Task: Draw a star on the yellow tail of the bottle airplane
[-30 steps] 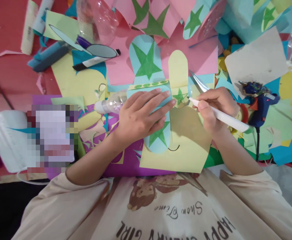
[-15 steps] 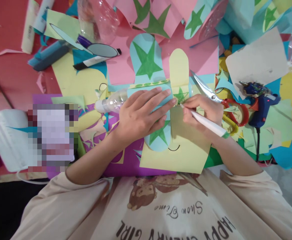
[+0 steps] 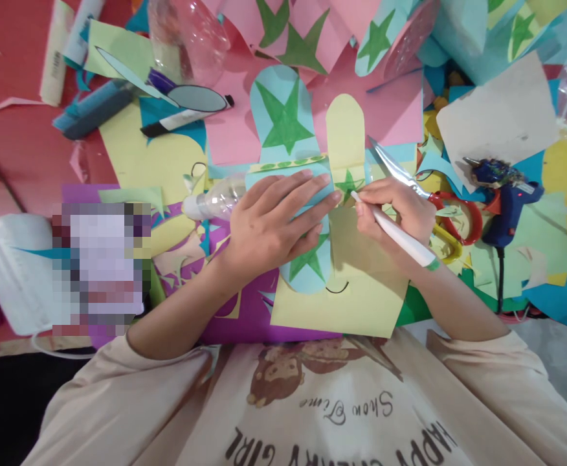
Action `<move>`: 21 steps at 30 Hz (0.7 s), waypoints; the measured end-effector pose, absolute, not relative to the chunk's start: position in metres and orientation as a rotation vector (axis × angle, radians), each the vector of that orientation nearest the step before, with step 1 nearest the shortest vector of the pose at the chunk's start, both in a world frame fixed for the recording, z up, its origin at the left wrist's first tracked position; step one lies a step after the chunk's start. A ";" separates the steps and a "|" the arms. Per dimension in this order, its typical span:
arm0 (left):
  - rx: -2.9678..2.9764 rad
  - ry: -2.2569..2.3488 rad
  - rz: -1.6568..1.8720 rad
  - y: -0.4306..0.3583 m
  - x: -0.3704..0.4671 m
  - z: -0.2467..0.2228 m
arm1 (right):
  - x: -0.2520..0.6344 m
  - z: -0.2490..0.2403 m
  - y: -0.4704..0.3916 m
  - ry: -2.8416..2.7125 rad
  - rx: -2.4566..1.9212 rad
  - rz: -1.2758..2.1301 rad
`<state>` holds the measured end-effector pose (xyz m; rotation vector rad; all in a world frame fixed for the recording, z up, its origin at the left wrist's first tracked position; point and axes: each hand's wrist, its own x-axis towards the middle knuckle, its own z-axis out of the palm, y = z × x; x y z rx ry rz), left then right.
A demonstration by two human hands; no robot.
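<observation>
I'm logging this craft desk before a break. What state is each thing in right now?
left hand: flat, pressing the blue paper piece
right hand: gripping the white pen, tip at the small green star
scissors: lying on the paper, blades shut
glue gun: lying down, red light on
black marker: lying capped

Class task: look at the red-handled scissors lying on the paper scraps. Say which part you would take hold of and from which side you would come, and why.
Take the red-handled scissors by the red loops, coming from the right near the blue glue gun. The loops lie flat, mostly uncovered there. The metal blades point up-left, partly behind the right hand, which holds a white pen, so that end is sharp and crowded.
</observation>
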<state>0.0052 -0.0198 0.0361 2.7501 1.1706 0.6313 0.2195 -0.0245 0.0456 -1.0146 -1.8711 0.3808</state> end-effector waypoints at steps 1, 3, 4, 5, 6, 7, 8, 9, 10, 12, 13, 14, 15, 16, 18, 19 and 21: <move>2.774 1.166 0.645 -0.020 0.005 0.036 | 0.220 0.046 -0.025 -1.877 -1.014 0.382; 2.842 1.147 0.713 -0.020 0.005 0.036 | 0.221 0.049 -0.025 -1.881 -1.041 0.412; 2.884 1.133 0.764 -0.019 0.005 0.036 | 0.222 0.051 -0.026 -1.864 -1.066 0.430; 2.926 1.116 0.819 -0.019 0.006 0.036 | 0.223 0.052 -0.026 -1.831 -1.101 0.441; 2.957 1.102 0.867 -0.019 0.006 0.036 | 0.225 0.054 -0.026 -1.793 -1.136 0.444; 2.972 1.091 0.898 -0.019 0.006 0.035 | 0.226 0.055 -0.026 -1.760 -1.164 0.448; 2.966 1.085 0.908 -0.019 0.006 0.035 | 0.227 0.055 -0.026 -1.737 -1.177 0.456; 2.941 1.086 0.898 -0.020 0.006 0.035 | 0.227 0.055 -0.025 -1.719 -1.176 0.480; 2.905 1.091 0.877 -0.020 0.006 0.035 | 0.228 0.055 -0.025 -1.706 -1.166 0.520; 2.853 1.100 0.843 -0.022 0.007 0.035 | 0.228 0.053 -0.025 -1.682 -1.135 0.616; 2.857 1.104 0.847 -0.022 0.007 0.035 | 0.227 0.052 -0.025 -1.670 -1.128 0.648; 2.878 1.109 0.863 -0.022 0.007 0.035 | 0.227 0.051 -0.025 -1.664 -1.128 0.665; 2.910 1.108 0.891 -0.023 0.008 0.035 | 0.227 0.051 -0.026 -1.667 -1.132 0.663; 2.937 1.105 0.917 -0.023 0.008 0.035 | 0.227 0.050 -0.026 -1.678 -1.140 0.649; 2.947 1.105 0.917 -0.023 0.008 0.035 | 0.227 0.050 -0.027 -1.708 -1.152 0.616; 2.929 1.108 0.887 -0.023 0.008 0.035 | 0.227 0.051 -0.027 -1.725 -1.156 0.599; 2.876 1.117 0.818 -0.023 0.006 0.033 | 0.226 0.053 -0.027 -1.757 -1.167 0.564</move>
